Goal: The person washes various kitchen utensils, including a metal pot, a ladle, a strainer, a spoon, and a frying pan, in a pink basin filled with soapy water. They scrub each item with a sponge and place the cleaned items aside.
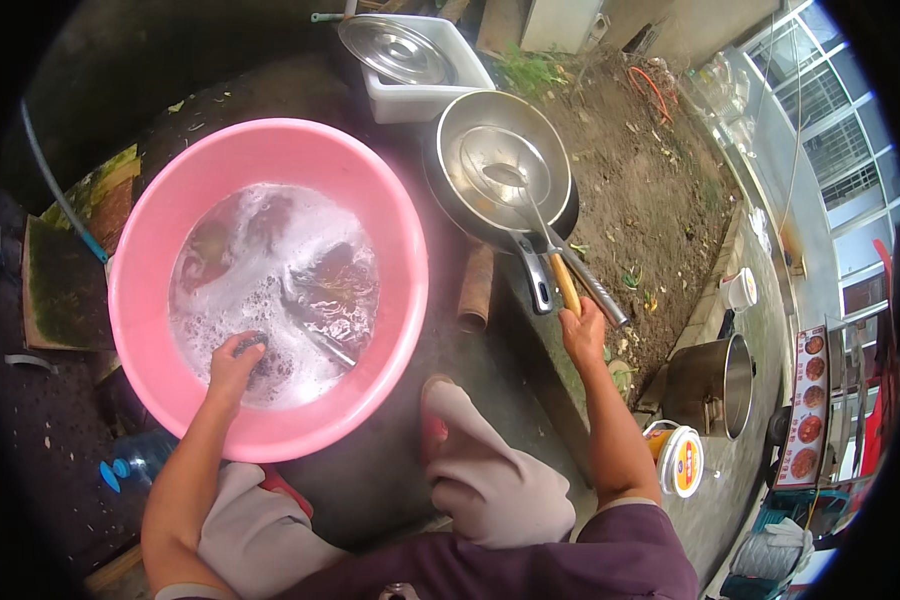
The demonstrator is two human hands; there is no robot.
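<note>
A large pink plastic basin (270,442) holds soapy water, with a metal utensil (328,346) partly under the foam. Over that water, my left hand (232,367) grips a dark scouring pad (253,341). To the basin's right, my right hand (583,330) is closed around the yellow wooden handle (564,281) of a metal ladle or spatula, whose head lies over stacked pans. The upper pan (450,161) has a metal interior and contains a round strainer or bowl (474,150). A black-and-grey pan handle (532,274) and a ridged metal handle (596,289) project towards me.
A white plastic tub (420,101) with a metal lid (394,49) stands beyond the pans. A clay-coloured pipe (477,289) lies between basin and concrete ledge (547,360). At right are a steel pot (701,386) and a white-lidded bucket (679,461); at left, a blue plastic bottle (146,456).
</note>
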